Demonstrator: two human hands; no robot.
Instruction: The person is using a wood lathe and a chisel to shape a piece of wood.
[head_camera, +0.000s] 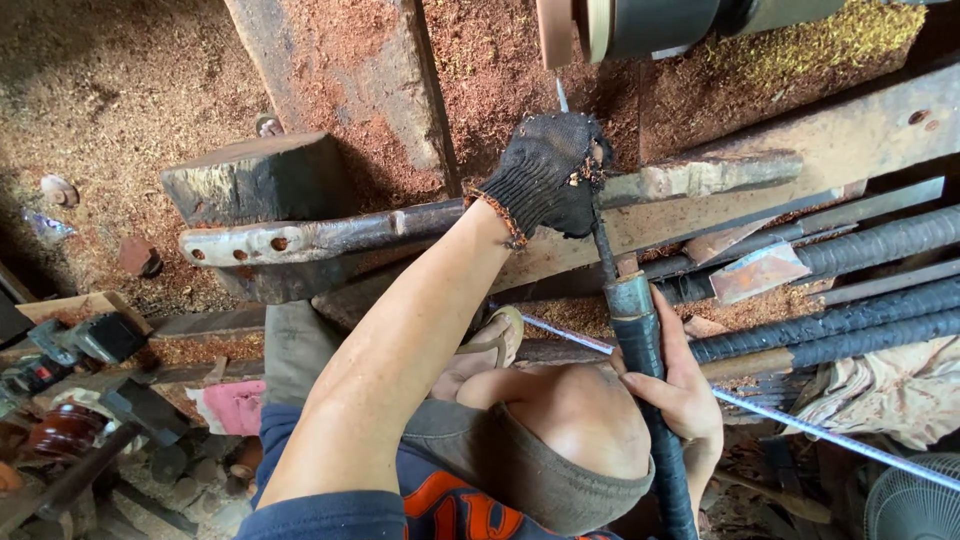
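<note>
My left hand (548, 172), in a worn black knit glove, presses down on the metal shaft of a long turning chisel (640, 340) where it crosses a worn metal tool rest bar (330, 237). My bare right hand (683, 390) grips the chisel's black wrapped handle lower down. The chisel's thin tip (561, 95) points up toward a pale round piece (570, 28) mounted on a dark cylinder at the top edge. My bent knee (570, 420) sits under the handle.
Red-brown sawdust (120, 100) covers the floor and the wooden beams. Several long black-wrapped tool handles (860, 320) lie at the right. A dark wooden block (260, 180) supports the bar. Small tools and a dark red turned piece (65, 430) lie at the lower left. A fan grille (915, 505) shows at the bottom right.
</note>
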